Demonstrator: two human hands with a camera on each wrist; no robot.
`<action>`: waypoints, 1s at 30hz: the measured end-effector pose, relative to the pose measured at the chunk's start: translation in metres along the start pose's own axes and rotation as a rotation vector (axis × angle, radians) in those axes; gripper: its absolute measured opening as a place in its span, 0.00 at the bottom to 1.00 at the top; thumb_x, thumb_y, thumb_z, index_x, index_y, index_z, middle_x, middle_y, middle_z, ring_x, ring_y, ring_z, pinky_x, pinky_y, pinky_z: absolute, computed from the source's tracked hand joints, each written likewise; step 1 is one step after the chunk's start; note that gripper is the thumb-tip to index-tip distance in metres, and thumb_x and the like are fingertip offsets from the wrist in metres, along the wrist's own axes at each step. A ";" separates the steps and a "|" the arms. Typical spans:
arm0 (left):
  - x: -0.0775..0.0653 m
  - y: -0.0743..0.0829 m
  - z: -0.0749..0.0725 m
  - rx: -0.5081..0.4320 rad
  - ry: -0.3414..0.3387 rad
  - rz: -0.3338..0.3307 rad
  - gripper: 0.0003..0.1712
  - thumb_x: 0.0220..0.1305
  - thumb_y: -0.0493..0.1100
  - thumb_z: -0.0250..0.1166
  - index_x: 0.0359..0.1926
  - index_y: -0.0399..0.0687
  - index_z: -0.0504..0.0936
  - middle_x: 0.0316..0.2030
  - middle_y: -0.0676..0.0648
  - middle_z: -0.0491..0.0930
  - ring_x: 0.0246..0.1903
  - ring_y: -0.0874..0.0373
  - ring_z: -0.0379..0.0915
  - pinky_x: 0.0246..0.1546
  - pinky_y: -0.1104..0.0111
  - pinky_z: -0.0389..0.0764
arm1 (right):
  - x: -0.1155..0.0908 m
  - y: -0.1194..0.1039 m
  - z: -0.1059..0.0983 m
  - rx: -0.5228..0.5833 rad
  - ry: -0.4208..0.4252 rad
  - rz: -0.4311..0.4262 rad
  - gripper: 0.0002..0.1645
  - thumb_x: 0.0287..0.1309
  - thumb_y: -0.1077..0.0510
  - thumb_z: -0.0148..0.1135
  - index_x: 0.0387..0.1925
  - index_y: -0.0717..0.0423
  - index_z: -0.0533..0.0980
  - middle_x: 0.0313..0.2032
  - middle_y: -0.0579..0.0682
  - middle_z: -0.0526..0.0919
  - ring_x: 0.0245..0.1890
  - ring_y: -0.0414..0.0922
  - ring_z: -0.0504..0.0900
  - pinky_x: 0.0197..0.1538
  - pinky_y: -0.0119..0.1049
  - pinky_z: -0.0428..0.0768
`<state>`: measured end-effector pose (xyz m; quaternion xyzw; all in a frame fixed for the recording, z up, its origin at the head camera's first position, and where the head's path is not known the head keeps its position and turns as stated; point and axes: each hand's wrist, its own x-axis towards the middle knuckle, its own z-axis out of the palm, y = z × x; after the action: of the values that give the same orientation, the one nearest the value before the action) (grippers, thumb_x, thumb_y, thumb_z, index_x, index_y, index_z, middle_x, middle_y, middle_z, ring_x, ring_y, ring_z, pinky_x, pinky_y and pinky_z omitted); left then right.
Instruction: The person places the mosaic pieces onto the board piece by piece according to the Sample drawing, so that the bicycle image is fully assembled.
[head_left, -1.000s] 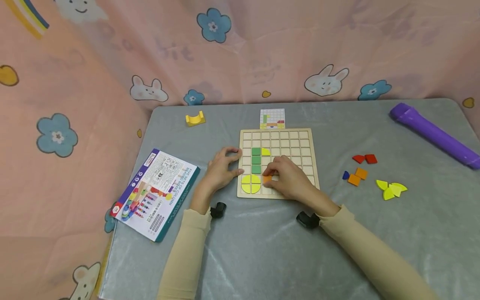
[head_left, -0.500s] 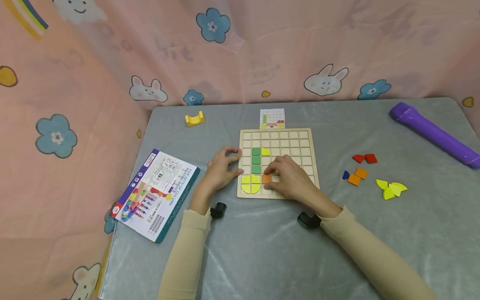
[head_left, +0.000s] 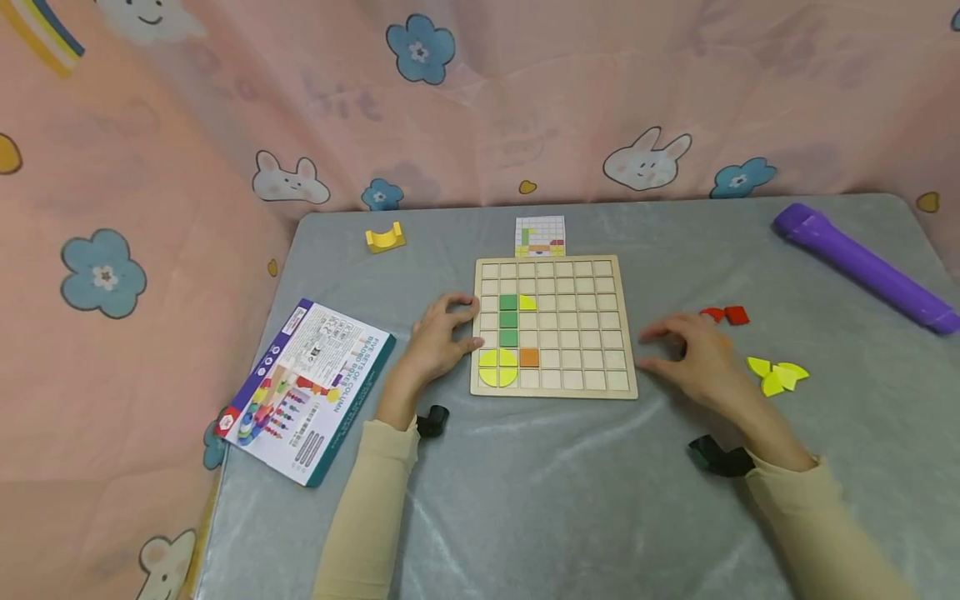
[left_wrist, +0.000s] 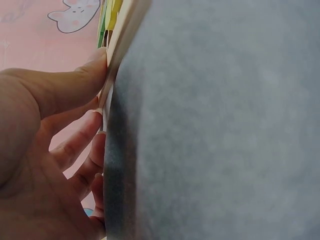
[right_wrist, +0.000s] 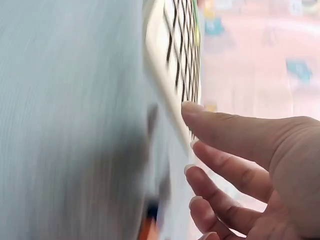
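At your far left lies a printed box, with a yellow arch block farther back. Your left hand rests at the left edge of the wooden grid board, thumb and forefinger spread apart and touching the rim without wrapping round it; it seems to be steadying the board.

On the board, in front of you, a yellow disc of four quarters fills the lower left corner. Just above it and to the right, three green squares stand in a column, with a lone yellow piece beside the top one. Right of the disc, an orange square sits in its cell. The pattern card lies just behind the board.

Your right hand is off the board's right side, thumb and fingers moderately apart, with nothing visible between them. Blurred orange and blue shapes show below it in the right wrist view. Beyond lie red pieces and loose yellow pieces, then a purple tube.

You appear to be between placements, filling the lower rows. Judging by the card, the next move calls for pinching another orange piece and seating it squarely, right of the first.
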<state>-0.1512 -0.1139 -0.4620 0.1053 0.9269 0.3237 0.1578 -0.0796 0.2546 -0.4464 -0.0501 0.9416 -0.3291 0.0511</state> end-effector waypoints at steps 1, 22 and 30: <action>0.000 0.000 0.000 0.001 0.000 -0.001 0.38 0.72 0.47 0.71 0.78 0.54 0.69 0.79 0.50 0.62 0.80 0.48 0.53 0.70 0.46 0.58 | -0.002 0.006 -0.004 -0.001 0.022 0.002 0.22 0.60 0.56 0.79 0.52 0.63 0.84 0.53 0.65 0.82 0.52 0.60 0.74 0.53 0.51 0.71; -0.001 0.002 -0.001 0.008 0.003 0.004 0.38 0.71 0.47 0.71 0.78 0.52 0.70 0.78 0.49 0.62 0.80 0.47 0.54 0.69 0.46 0.59 | -0.017 0.035 -0.018 -0.075 0.083 0.106 0.21 0.59 0.57 0.79 0.48 0.68 0.84 0.46 0.68 0.81 0.44 0.62 0.78 0.46 0.51 0.72; -0.001 0.002 -0.001 0.012 0.002 0.004 0.38 0.72 0.47 0.71 0.78 0.53 0.69 0.79 0.49 0.62 0.80 0.47 0.54 0.70 0.46 0.59 | 0.004 -0.013 0.010 0.015 0.067 -0.035 0.18 0.58 0.58 0.80 0.46 0.62 0.86 0.44 0.61 0.85 0.43 0.55 0.77 0.47 0.45 0.73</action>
<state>-0.1504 -0.1131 -0.4595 0.1080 0.9288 0.3185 0.1555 -0.0811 0.2374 -0.4463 -0.0550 0.9393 -0.3383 0.0141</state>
